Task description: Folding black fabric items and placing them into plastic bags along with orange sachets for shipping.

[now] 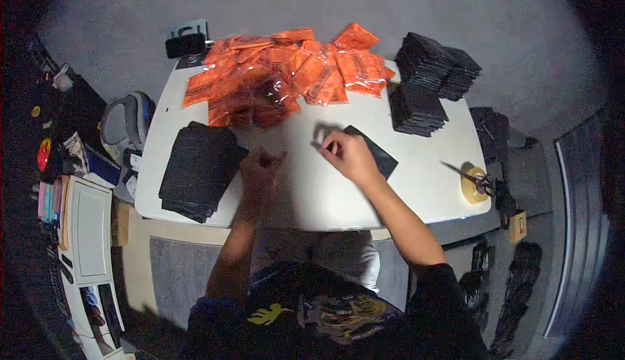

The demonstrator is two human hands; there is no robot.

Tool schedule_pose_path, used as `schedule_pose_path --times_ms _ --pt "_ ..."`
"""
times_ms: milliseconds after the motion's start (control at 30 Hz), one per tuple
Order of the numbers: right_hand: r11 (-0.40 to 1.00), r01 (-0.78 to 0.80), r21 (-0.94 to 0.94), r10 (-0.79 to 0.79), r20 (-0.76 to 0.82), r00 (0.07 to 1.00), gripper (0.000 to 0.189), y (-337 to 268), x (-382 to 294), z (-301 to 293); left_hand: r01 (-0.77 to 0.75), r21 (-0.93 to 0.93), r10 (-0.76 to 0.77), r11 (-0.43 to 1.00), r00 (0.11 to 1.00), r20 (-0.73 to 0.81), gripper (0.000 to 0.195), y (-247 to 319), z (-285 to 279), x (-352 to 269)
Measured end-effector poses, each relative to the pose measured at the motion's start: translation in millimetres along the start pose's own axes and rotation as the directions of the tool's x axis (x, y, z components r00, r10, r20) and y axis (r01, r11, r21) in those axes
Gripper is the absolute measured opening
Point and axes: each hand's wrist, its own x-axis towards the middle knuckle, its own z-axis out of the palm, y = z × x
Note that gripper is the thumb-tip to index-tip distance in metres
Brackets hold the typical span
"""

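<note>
Over the middle of the white table, my left hand (262,167) is in deep shadow, its thumb and fingers apart with nothing visible between them. A stack of black folded pieces (197,169), perhaps fabric or pouches, lies just left of it. My right hand (349,155) is bent with thumb and fingertips drawn together. A blurred grey patch shows at those fingertips, and I cannot tell whether it is a held thing or a shadow. Partly under this hand lies a single flat black piece (382,155), its left part hidden.
Orange packets in clear plastic (317,69) are heaped along the far side of the white table (317,204). Black stacks (419,108) stand at the far right corner. Scissors (483,184) rest on a yellowish tape roll (468,196) near the right edge. A white cabinet (90,228) is at left.
</note>
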Motion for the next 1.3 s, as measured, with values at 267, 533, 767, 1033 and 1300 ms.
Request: schedule_pose_path --times_ms 267,533,767,1033,1300 --pt "0.977 -0.08 0.196 0.14 -0.311 0.94 0.029 13 104 108 -0.274 0.312 0.399 0.91 0.782 -0.478 0.05 -50 11 9" --pt "0.923 -0.278 0.267 0.329 -0.17 0.929 0.027 37 114 112 0.014 -0.335 -0.038 0.942 0.997 -0.065 0.044 7 -9 4" --pt "0.767 -0.208 0.607 0.265 -0.005 0.964 0.015 -1 64 37 -0.002 -0.017 -0.002 1.0 0.969 -0.249 0.027 3 -14 6" --pt "0.717 -0.264 0.645 0.285 0.074 0.956 0.019 -15 4 -8 -0.302 0.041 0.304 0.953 0.947 -0.103 0.03 54 5 21" --pt "0.783 -0.276 0.557 0.329 0.004 0.944 0.045 2 -21 4 -0.015 -0.147 0.0 0.989 0.995 -0.1 0.033 69 8 3"
